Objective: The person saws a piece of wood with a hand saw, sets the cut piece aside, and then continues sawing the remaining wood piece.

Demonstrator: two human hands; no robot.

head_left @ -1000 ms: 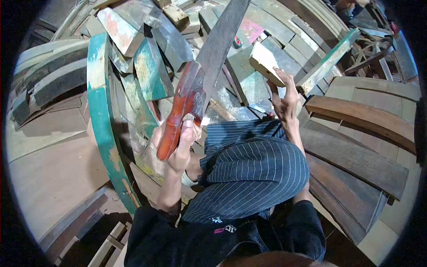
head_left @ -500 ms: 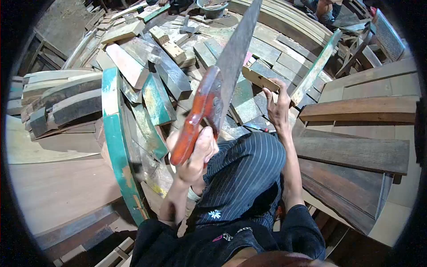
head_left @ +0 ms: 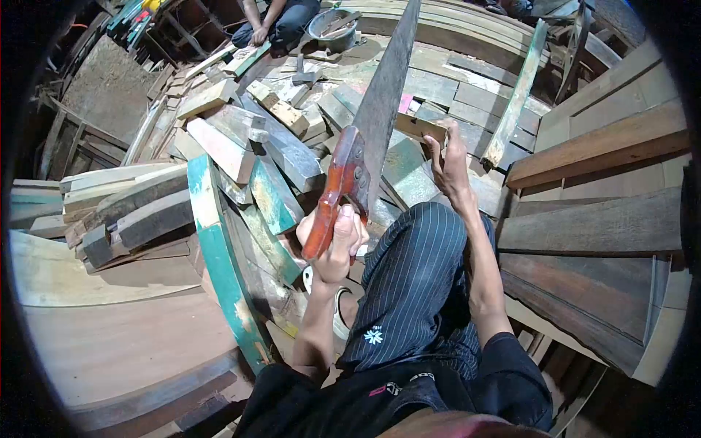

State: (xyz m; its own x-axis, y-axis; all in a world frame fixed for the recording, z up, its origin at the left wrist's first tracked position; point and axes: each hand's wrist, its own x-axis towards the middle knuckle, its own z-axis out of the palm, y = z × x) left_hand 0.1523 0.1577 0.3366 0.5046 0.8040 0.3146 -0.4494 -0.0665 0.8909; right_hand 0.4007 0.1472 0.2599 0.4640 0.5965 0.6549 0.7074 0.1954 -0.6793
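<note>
My left hand [head_left: 334, 237] is wrapped round the orange-red wooden handle of a handsaw [head_left: 387, 95]. The long grey blade points up and away from me, its tip near the top edge of the view. To the right, my right hand [head_left: 451, 164] grips the near end of a narrow brown piece of wood [head_left: 419, 127] between thumb and fingers. Part of that piece is hidden behind the saw blade. My bent knee in striped trousers [head_left: 416, 255] lies below both hands.
Wooden offcuts [head_left: 219, 150] are heaped at the left, beside a green-painted beam [head_left: 228, 266]. Another person's hands [head_left: 260, 35] show at the top, near a grey basin [head_left: 333, 33] and a hammer [head_left: 302, 73]. Dark boards [head_left: 591, 226] lie at the right.
The view has shifted, so the wood pile appears farther right and the other person's hands now show more fully. Both hands keep hold of the handsaw and the piece of wood.
</note>
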